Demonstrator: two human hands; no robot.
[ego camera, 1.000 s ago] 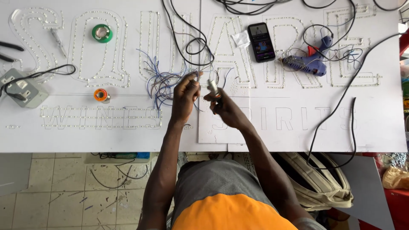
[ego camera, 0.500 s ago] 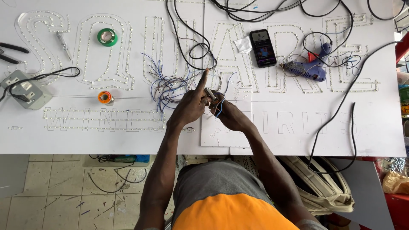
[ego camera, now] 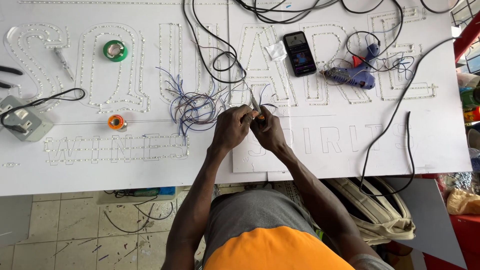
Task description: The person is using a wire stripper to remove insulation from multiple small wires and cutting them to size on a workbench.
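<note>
- Left hand (ego camera: 231, 127) and right hand (ego camera: 267, 131) met over the white sign board (ego camera: 350, 150), both pinching what looked like a small tool (ego camera: 255, 107) with an orange handle.
- Bundle of thin wires (ego camera: 192, 107) lay at 9 o'clock of the hands; bare board stretched toward 4 o'clock, up to its near edge.
- Half a second before, the left index finger pointed up; now it curled in.

A big white table (ego camera: 350, 150) fills the upper frame. Below it, at lower left, is a pale tiled floor (ego camera: 60, 235) in daylight.

A white worktop (ego camera: 350, 155) carried outlined letter shapes, a green tape roll (ego camera: 115, 50), a phone (ego camera: 299, 53), a blue glue gun (ego camera: 351, 75), tangled wires (ego camera: 192, 106) and black cables (ego camera: 215, 60).
</note>
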